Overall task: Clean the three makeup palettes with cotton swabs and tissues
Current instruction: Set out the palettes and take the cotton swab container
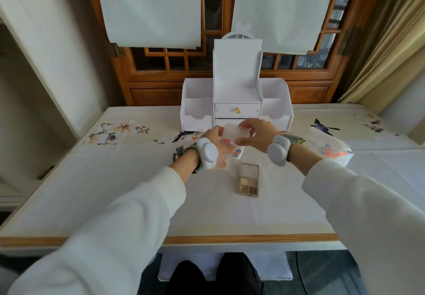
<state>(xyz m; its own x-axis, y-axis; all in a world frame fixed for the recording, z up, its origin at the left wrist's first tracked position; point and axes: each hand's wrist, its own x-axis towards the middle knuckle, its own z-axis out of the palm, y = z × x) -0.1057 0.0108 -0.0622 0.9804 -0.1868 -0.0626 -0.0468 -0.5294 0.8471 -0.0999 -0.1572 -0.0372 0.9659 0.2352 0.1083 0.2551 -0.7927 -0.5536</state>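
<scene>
Because the lid (234, 132) of this small frosted box (238, 153) needs one hand to brace and one to lift, I hold it up off the table (138, 191) between both. My left hand (215, 137) is curled round the box's body from the side, and my right hand (255, 134) pinches the lid from above with fingers and thumb. I take it for the cotton swab box, though the cloudy plastic hides whatever is inside, and I can't tell whether the lid has parted from the body yet. The palettes lie below and near my wrists so I can reach them once a swab is out. The brown palette (249, 179) is open flat in front of me with four pans of tan and brown shadow showing. The pink palette (223, 165) is half hidden under my left wrist, and the dark palette (178, 153) peeks out further left. The tissue pack (333, 151) waits on my right, well apart from the palettes. Behind stands the white organizer (236, 101), its side bins showing nothing inside from here and its drawer (238, 110) shut.
</scene>
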